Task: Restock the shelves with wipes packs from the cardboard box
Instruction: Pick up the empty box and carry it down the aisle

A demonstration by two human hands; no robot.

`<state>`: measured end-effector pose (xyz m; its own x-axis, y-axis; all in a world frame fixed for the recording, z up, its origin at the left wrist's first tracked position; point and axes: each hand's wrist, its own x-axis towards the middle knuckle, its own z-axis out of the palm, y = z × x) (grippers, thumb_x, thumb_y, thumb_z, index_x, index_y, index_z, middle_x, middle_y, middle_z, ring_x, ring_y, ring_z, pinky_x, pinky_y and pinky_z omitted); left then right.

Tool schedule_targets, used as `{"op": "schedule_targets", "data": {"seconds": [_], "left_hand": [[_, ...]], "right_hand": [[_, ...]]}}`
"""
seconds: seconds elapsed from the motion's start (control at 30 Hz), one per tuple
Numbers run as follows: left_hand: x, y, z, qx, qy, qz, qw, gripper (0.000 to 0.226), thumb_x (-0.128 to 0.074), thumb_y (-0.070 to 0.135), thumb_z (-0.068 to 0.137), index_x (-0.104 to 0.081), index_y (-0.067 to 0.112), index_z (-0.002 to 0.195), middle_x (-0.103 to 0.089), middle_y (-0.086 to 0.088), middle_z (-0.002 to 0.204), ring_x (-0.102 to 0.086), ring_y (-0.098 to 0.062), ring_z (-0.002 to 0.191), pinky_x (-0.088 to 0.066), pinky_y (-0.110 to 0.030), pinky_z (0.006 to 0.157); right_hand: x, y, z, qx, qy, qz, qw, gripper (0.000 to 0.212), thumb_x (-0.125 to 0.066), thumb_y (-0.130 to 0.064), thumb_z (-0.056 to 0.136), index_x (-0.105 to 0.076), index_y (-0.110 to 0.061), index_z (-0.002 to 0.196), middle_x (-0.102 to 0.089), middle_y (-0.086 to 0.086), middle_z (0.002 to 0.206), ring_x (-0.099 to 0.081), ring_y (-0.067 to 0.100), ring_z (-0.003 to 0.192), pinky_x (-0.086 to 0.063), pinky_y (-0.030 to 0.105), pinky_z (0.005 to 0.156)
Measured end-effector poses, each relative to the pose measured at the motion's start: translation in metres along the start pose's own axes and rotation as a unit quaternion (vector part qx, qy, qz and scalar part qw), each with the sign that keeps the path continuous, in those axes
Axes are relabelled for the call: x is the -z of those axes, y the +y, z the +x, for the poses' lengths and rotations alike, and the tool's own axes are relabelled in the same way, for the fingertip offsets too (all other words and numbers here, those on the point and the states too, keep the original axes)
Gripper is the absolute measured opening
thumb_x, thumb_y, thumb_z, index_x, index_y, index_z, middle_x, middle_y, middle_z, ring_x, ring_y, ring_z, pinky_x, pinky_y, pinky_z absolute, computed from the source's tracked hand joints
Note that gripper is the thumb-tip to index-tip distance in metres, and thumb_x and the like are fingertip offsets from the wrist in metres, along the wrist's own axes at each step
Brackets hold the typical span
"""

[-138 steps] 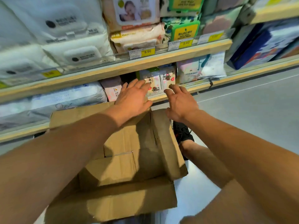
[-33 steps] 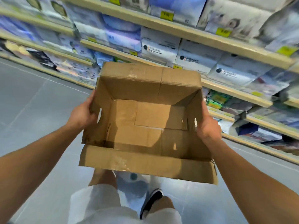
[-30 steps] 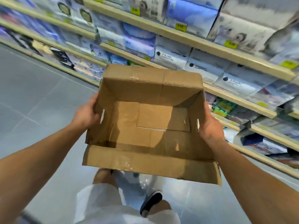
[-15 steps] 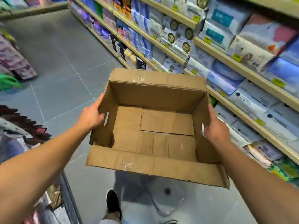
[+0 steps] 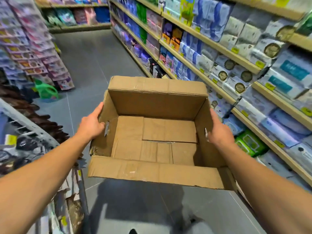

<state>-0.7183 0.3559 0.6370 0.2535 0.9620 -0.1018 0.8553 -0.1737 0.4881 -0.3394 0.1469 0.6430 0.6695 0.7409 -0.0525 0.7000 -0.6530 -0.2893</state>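
I carry an open cardboard box (image 5: 157, 105) at waist height over the aisle floor, its flaps folded out. Nothing lies inside it; only the bare bottom flaps show. My left hand (image 5: 92, 124) grips the box's left wall at the handle slot. My right hand (image 5: 218, 130) grips the right wall at the other slot. Wipes packs (image 5: 249, 144), green and white ones, fill the lower shelves (image 5: 263, 135) to my right.
A long wooden shelf run (image 5: 211, 46) with tissue and wipes packs lines the right side. On the left stand a display rack (image 5: 33, 53) of hanging goods, a green jug (image 5: 45, 90) on the floor and a wire stand (image 5: 30, 129). Grey tiled floor (image 5: 91, 65) runs ahead.
From reaching at the shelf over the box, my hands took the box by its sides and lifted it. I have turned left, and the view now faces down the aisle.
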Motion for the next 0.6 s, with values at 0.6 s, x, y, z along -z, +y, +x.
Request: {"op": "schedule_targets", "data": {"seconds": [0.6], "left_hand": [[0.025, 0.076, 0.223, 0.027, 0.073, 0.014, 0.997, 0.078, -0.052, 0.013, 0.089, -0.013, 0.042, 0.15, -0.054, -0.017, 0.136, -0.045, -0.046, 0.119, -0.041, -0.048, 0.099]], "right_hand": [[0.021, -0.089, 0.278, 0.064, -0.017, -0.002, 0.998, 0.092, -0.055, -0.01, 0.091, 0.004, -0.044, 0.152, -0.051, 0.008, 0.07, -0.053, 0.026, 0.063, -0.042, 0.036, 0.057]]}}
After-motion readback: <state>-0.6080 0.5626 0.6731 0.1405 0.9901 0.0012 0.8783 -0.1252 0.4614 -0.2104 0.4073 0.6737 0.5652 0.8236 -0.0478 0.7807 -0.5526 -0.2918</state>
